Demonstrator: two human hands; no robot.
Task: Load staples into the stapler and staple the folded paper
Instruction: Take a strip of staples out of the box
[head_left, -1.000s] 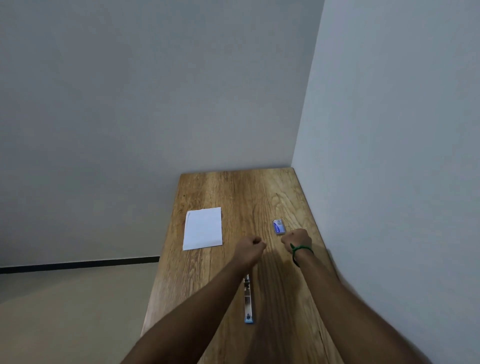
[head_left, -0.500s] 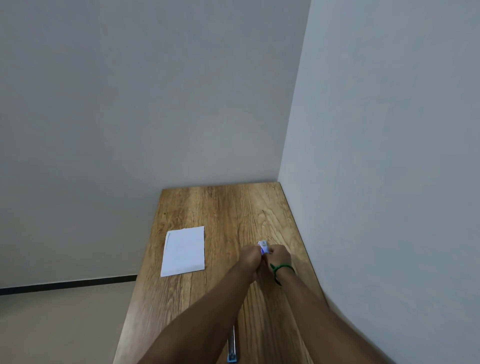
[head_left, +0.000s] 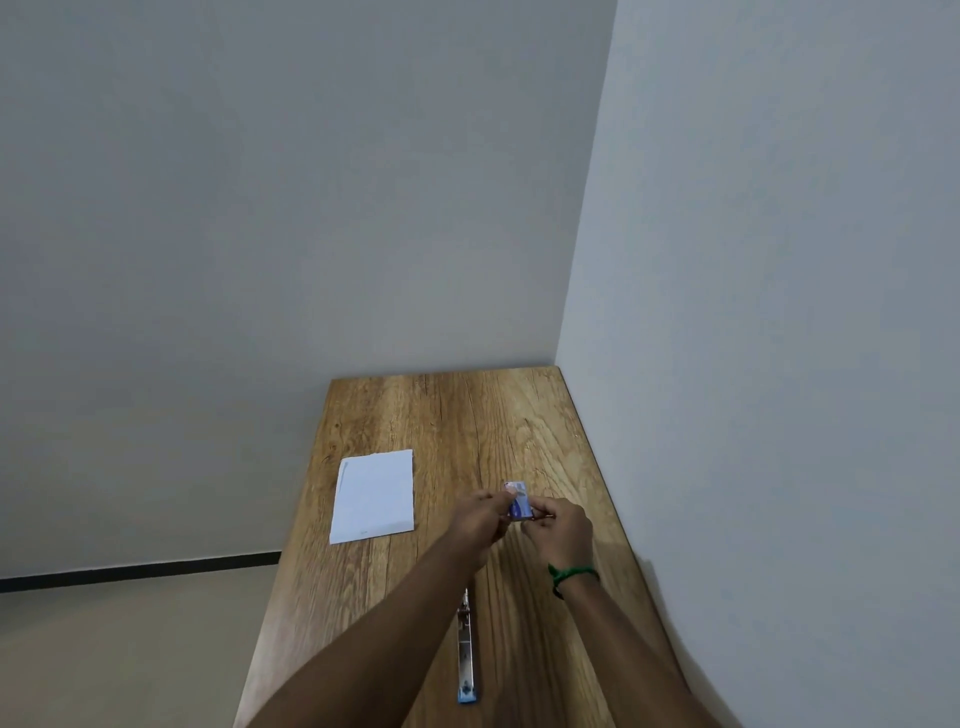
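A small blue and white staple box (head_left: 519, 503) is held above the wooden table (head_left: 447, 415). My left hand (head_left: 480, 525) pinches its left side and my right hand (head_left: 563, 527) pinches its right side. The folded white paper (head_left: 375, 496) lies flat on the table to the left of my hands. The stapler (head_left: 466, 657), metal with a blue end, lies opened out flat on the table between my forearms, partly hidden under my left arm.
The table stands in a corner, with a grey wall along its right edge and another behind its far edge. Its left edge drops to a beige floor (head_left: 130, 649) with a dark skirting line. A green band circles my right wrist.
The staple box lay on the table a second ago with both hands near it; my hands have since lifted it and now hold it between them. The camera view shifted slightly.
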